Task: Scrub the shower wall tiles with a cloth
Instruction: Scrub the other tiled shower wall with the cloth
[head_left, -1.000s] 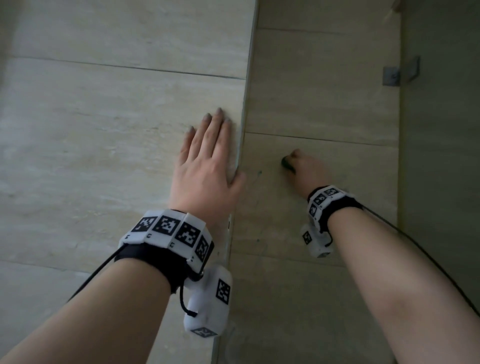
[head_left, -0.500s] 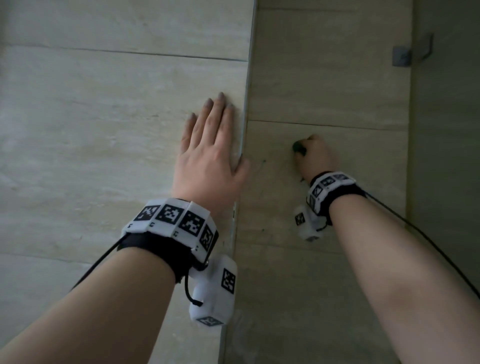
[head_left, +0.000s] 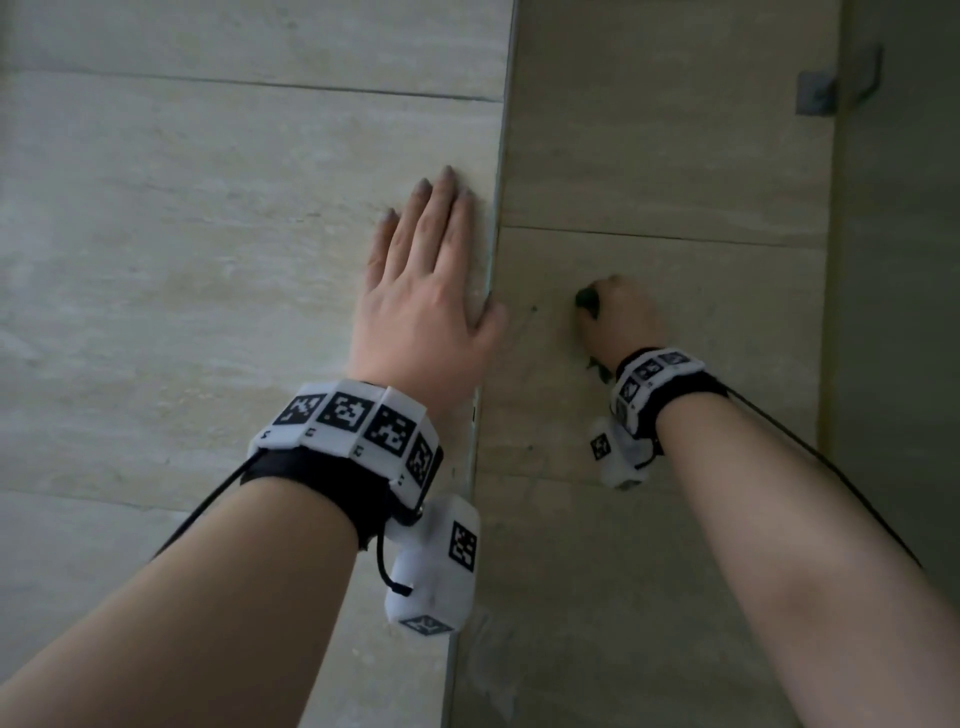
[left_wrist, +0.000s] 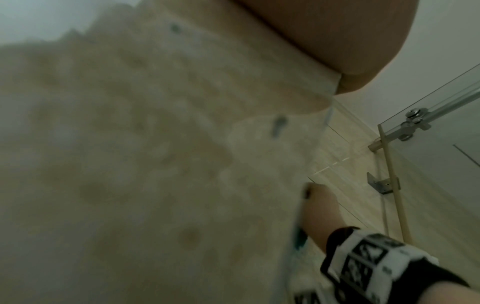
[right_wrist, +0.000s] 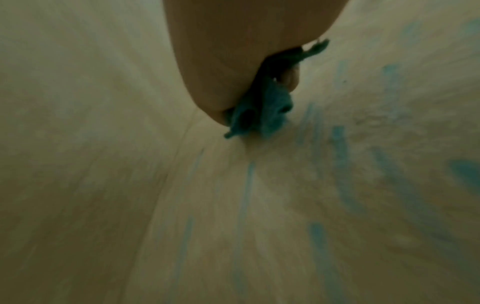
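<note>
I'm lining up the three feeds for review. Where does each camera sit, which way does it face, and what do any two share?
Head: looks forward and down at the tiled wall; left hand flat on it, right hand gripping the cloth.
Left wrist: looks along the wall toward the glass panel's bracket; palm and right hand show.
Right wrist: close to the wall; hand and teal cloth show.
Shared: head and left wrist both show the right hand.
</note>
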